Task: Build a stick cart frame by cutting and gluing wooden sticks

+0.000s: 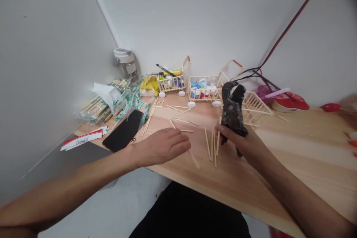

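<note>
take the clock's hub as the middle of the view. the right hand (pixel 236 138), at 4 o'clock, is wrapped around a black tool (pixel 230 113) whose hooked head points to 12. its thumb also lies against a thin wooden stick (pixel 218 145); whether that stick is pinched cannot be told. more loose sticks (pixel 212 147) lie on the table (pixel 312 156) just beside it, toward 5.

the left hand (pixel 164 145), near 7 o'clock, is palm down with fingers bent together; a blurred stick (pixel 194 158) shows past its fingertips, but i cannot tell whether they grip it.

the tool looks rigid and fairly heavy, best held low around its handles, clear of the head. the sticks look light, stiff and easily snapped, and might roll; a fingertip pinch near the middle should suit them.

at 11 o'clock a small wheeled cart (pixel 171 90) holds coloured caps, a dark pen and something yellow. at 2, a second cart (pixel 205 99) holds blue, white and red caps. a slatted basket (pixel 258 111) sits at 3, partly behind the tool. at 9, a clear plastic bag (pixel 92 117) holds many sticks; at 10 stands a white-lidded bottle (pixel 131 70), its contents unclear.
</note>
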{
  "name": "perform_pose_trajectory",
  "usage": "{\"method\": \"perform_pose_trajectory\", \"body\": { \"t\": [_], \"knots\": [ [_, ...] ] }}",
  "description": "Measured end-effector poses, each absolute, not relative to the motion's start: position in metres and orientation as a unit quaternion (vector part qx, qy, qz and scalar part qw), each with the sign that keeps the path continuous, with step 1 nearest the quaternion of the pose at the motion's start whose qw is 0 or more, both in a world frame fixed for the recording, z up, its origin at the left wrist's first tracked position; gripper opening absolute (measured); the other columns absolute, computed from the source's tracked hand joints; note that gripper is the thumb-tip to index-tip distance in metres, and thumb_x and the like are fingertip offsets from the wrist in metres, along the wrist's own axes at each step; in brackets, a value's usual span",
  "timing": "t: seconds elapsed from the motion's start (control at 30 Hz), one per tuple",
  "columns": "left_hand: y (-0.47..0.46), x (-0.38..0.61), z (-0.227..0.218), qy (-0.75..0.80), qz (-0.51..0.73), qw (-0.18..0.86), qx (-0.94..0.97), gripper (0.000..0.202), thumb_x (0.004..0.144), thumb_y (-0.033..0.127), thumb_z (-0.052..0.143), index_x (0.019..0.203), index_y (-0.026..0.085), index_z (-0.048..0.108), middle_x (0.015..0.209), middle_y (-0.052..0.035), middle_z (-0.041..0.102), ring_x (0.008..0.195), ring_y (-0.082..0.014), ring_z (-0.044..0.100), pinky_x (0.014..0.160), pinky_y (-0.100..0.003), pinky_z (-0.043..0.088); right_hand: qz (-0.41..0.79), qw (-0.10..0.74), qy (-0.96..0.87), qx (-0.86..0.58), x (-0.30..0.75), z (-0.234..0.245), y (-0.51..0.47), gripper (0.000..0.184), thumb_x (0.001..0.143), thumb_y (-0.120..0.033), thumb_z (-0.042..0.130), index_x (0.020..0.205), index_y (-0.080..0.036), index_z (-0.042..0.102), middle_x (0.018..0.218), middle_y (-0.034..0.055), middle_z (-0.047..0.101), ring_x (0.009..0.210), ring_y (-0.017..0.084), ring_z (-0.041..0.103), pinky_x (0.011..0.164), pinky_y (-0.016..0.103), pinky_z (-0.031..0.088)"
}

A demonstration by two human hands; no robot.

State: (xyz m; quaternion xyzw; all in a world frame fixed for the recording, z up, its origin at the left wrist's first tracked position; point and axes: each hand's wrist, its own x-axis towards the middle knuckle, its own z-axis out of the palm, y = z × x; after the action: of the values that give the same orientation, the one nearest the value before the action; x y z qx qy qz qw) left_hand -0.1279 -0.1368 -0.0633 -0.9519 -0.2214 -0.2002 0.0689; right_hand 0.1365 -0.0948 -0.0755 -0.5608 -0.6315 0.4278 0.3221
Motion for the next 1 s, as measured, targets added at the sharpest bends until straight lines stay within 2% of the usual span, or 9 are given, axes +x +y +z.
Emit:
{"method": "perform_pose_trajectory", "body": {
  "t": [0.07,0.13,0.2,0.3,0.5,0.63,0.77,0.9,1.0],
  "knots": [
    [-0.135,-0.109,-0.050,-0.340,-0.338,-0.064,-0.875,0.015,0.099,0.015,0.046,0.109,0.017,0.057,0.097,-0.0051,0.070,0.088,-0.0139,0.064,0.079,-0.026,0.052,0.432,0.334,-0.630,-0.552,0.135,-0.073,-0.097,0.040,0.078,-0.058,0.061,0.072,-0.018,0.065,0.063,0.0037,0.062,0.047,0.012,0.049,0.036,0.024,0.030],
    [-0.131,-0.088,-0.035,-0.410,-0.409,-0.222,-0.784,0.005,0.095,0.016,0.054,0.097,0.018,0.059,0.085,-0.0007,0.067,0.072,-0.0097,0.061,0.067,-0.022,0.050,0.429,0.355,-0.637,-0.533,0.135,-0.072,-0.099,0.039,0.080,-0.056,0.061,0.073,-0.018,0.066,0.065,0.0044,0.062,0.053,0.014,0.053,0.037,0.023,0.032],
    [-0.122,-0.068,-0.027,-0.390,-0.461,-0.413,-0.681,0.002,0.092,0.018,0.057,0.094,0.017,0.056,0.073,0.0028,0.061,0.054,-0.0061,0.055,0.052,-0.019,0.046,0.427,0.369,-0.644,-0.517,0.135,-0.072,-0.100,0.038,0.080,-0.055,0.062,0.073,-0.018,0.066,0.066,0.0049,0.063,0.056,0.014,0.055,0.038,0.023,0.035],
    [-0.104,-0.047,-0.028,-0.351,-0.507,-0.561,-0.552,0.008,0.088,0.017,0.061,0.088,0.017,0.052,0.065,0.0041,0.059,0.048,-0.0057,0.052,0.045,-0.017,0.043,0.437,0.364,-0.634,-0.524,0.136,-0.071,-0.101,0.040,0.080,-0.057,0.063,0.071,-0.018,0.064,0.065,0.0041,0.063,0.049,0.012,0.050,0.035,0.023,0.034],
    [-0.082,-0.033,-0.046,-0.325,-0.534,-0.603,-0.496,0.011,0.085,0.017,0.064,0.085,0.016,0.053,0.058,0.0050,0.058,0.044,-0.0049,0.050,0.044,-0.016,0.040,0.472,0.359,-0.615,-0.519,0.133,-0.065,-0.102,0.038,0.072,-0.056,0.068,0.069,-0.018,0.062,0.061,0.0032,0.062,0.049,0.013,0.052,0.038,0.024,0.035],
    [-0.080,-0.031,-0.044,-0.338,-0.528,-0.603,-0.492,0.017,0.083,0.018,0.068,0.085,0.016,0.051,0.056,0.0072,0.055,0.043,-0.0045,0.049,0.042,-0.015,0.038,0.486,0.350,-0.610,-0.519,0.135,-0.067,-0.100,0.039,0.075,-0.057,0.067,0.069,-0.019,0.061,0.060,0.0022,0.062,0.048,0.012,0.049,0.039,0.025,0.034],
    [-0.078,-0.030,-0.046,-0.343,-0.527,-0.614,-0.477,0.014,0.083,0.015,0.066,0.085,0.015,0.052,0.060,0.0061,0.056,0.044,-0.0043,0.049,0.042,-0.015,0.037,0.492,0.344,-0.613,-0.514,0.136,-0.069,-0.100,0.039,0.075,-0.056,0.068,0.077,-0.017,0.064,0.064,0.0024,0.063,0.055,0.013,0.053,0.044,0.025,0.039],
    [-0.078,-0.029,-0.050,-0.348,-0.536,-0.618,-0.458,0.012,0.083,0.013,0.064,0.087,0.015,0.053,0.065,0.0045,0.060,0.045,-0.0039,0.050,0.042,-0.016,0.038,0.492,0.318,-0.604,-0.540,0.134,-0.068,-0.102,0.043,0.073,-0.060,0.068,0.074,-0.017,0.063,0.061,0.0009,0.059,0.045,0.010,0.044,0.035,0.024,0.031],
    [-0.081,-0.028,-0.050,-0.351,-0.537,-0.615,-0.459,0.016,0.082,0.018,0.068,0.088,0.015,0.054,0.065,0.0050,0.059,0.045,-0.0035,0.049,0.043,-0.016,0.037,0.484,0.322,-0.607,-0.542,0.132,-0.067,-0.102,0.041,0.072,-0.058,0.069,0.069,-0.018,0.061,0.059,0.0001,0.058,0.044,0.009,0.043,0.035,0.023,0.031]
  ]
}}
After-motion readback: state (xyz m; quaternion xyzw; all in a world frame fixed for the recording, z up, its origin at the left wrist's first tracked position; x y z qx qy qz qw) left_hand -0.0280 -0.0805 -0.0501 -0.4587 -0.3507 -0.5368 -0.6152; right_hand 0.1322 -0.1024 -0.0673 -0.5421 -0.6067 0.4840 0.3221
